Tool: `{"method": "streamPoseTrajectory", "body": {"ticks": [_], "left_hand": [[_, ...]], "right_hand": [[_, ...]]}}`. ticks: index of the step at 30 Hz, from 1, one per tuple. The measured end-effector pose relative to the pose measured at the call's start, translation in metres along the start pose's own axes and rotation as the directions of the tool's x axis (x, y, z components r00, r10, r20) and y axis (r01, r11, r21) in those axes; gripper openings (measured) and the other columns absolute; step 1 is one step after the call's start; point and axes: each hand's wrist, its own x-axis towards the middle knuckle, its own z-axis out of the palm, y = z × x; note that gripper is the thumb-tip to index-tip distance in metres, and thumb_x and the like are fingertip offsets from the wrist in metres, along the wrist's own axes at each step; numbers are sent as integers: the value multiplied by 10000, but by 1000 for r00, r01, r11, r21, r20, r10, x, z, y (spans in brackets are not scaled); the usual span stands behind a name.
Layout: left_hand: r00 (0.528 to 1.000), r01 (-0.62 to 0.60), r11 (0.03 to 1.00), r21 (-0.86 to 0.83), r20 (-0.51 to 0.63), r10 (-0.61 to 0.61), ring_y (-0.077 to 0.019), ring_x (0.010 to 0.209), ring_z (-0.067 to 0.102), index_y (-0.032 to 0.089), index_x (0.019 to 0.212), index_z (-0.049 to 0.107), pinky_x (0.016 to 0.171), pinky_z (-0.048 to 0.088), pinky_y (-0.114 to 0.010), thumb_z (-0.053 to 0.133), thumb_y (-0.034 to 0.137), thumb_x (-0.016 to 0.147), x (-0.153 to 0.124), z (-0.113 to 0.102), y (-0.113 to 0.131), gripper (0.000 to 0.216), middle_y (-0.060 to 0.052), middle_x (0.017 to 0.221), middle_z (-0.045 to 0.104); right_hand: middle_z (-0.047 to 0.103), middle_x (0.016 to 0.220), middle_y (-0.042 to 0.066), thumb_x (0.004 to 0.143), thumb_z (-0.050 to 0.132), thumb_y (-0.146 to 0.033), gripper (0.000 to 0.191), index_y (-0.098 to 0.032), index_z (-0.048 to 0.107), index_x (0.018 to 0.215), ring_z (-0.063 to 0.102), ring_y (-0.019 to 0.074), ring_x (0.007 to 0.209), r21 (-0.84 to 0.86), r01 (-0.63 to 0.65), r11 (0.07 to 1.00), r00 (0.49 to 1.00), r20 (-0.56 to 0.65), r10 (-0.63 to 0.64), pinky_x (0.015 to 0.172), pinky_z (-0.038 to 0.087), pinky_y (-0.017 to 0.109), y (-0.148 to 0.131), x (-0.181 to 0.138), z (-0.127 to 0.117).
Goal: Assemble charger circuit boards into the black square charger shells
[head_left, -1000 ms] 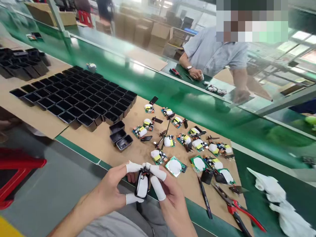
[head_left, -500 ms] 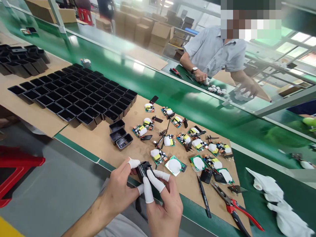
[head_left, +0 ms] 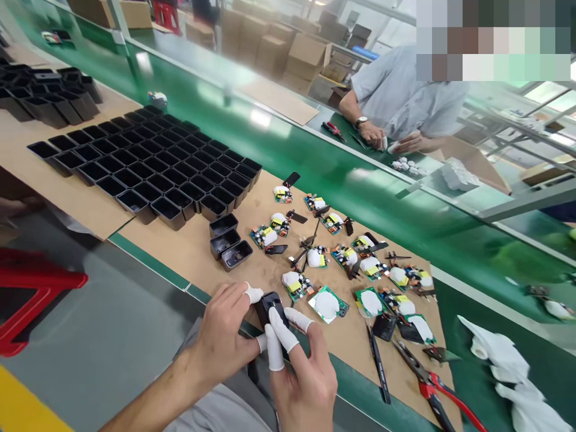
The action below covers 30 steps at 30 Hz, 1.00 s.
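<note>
Between my two hands is a small black plastic case (head_left: 267,303), held over the front edge of the bench. My left hand (head_left: 225,327) grips its left side between thumb and forefinger. With white finger cots on, the fingers of my right hand (head_left: 297,366) press on its top and right side. What lies inside the case is hidden by my fingertips. Just beyond are circuit boards with white pads, among them a green-edged board (head_left: 327,304). Several open black cases (head_left: 236,255) stand to the left of the boards.
Rows of black cases (head_left: 148,165) fill the cardboard on the left. Tweezers (head_left: 378,363) and red-handled pliers (head_left: 427,381) lie at right, beside crumpled white cloth (head_left: 508,366). A red stool (head_left: 40,294) stands at lower left. Across the green belt (head_left: 216,141), a co-worker (head_left: 405,102) handles small white pieces.
The slot in the black case's top now looks covered, as my right fingers press there. My view has shifted slightly. The co-worker's hands have come together.
</note>
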Motion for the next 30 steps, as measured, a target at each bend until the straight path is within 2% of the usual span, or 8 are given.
{"method": "streamPoseTrajectory", "body": {"ticks": [4, 9, 12, 16, 21, 25, 28, 30], "left_hand": [[1000, 10, 1000, -1, -29, -10, -277, 765, 661, 247, 970, 604, 685, 484, -370, 774, 175, 782, 0, 3, 1, 263, -53, 876, 717], [996, 22, 1000, -7, -84, -23, -274, 757, 647, 261, 927, 575, 691, 464, -376, 741, 200, 808, 0, 8, 3, 213, -53, 859, 714], [997, 24, 1000, -10, -76, -25, -276, 751, 636, 262, 915, 572, 688, 454, -380, 712, 189, 784, 1, 8, 2, 205, -57, 851, 713], [997, 39, 999, -24, -62, -40, -267, 738, 624, 264, 900, 571, 692, 447, -379, 676, 157, 721, 0, 7, 2, 234, -46, 832, 699], [992, 81, 996, -38, -90, -84, -245, 706, 563, 265, 908, 582, 682, 433, -358, 642, 109, 614, 9, 4, 10, 338, -12, 786, 661], [990, 96, 994, -47, -100, -100, -236, 706, 563, 266, 874, 580, 665, 412, -340, 653, 110, 605, 19, 2, 16, 320, -1, 762, 659], [988, 126, 992, -32, -87, -128, -223, 663, 553, 276, 796, 518, 635, 377, -331, 677, 135, 631, 20, 6, 14, 269, 13, 720, 648], [987, 138, 990, -14, -80, -139, -215, 638, 543, 279, 777, 485, 625, 366, -329, 692, 148, 660, 19, 8, 11, 272, 22, 711, 649]], "right_hand": [[685, 1333, 142, 1109, 636, -61, 459, -281, 790, 1481, 776, 249, 1196, 37, 25, 999, 998, -54, -23, 936, 685, 336, 0, 1, 2], [725, 1297, 137, 1071, 690, -30, 367, -232, 827, 1345, 784, 232, 1146, -8, 63, 998, 992, -113, -63, 920, 692, 319, -4, 8, 5], [728, 1291, 144, 1066, 697, -24, 364, -223, 825, 1343, 792, 234, 1140, -18, 77, 997, 993, -88, -78, 908, 694, 314, -5, 8, 4], [703, 1333, 158, 1105, 641, -56, 448, -265, 777, 1477, 791, 262, 1207, -43, 44, 998, 999, 1, -44, 940, 696, 350, -3, 6, -2], [699, 1330, 171, 1115, 667, -119, 468, -249, 715, 1562, 812, 281, 1197, -109, 131, 985, 987, 103, -120, 920, 715, 360, 0, 13, -17], [712, 1343, 181, 1113, 703, -148, 363, -213, 746, 1468, 812, 292, 1185, -166, 172, 971, 984, 78, -161, 909, 718, 369, 5, 16, -16], [753, 1168, 155, 1122, 665, -140, 230, -192, 792, 1308, 819, 282, 1018, -216, 234, 948, 972, 31, -233, 812, 718, 380, 14, 17, -7], [749, 1011, 105, 1110, 630, -90, 230, -211, 816, 1169, 802, 257, 892, -203, 275, 940, 961, 25, -275, 748, 709, 370, 20, 20, -3]]}}
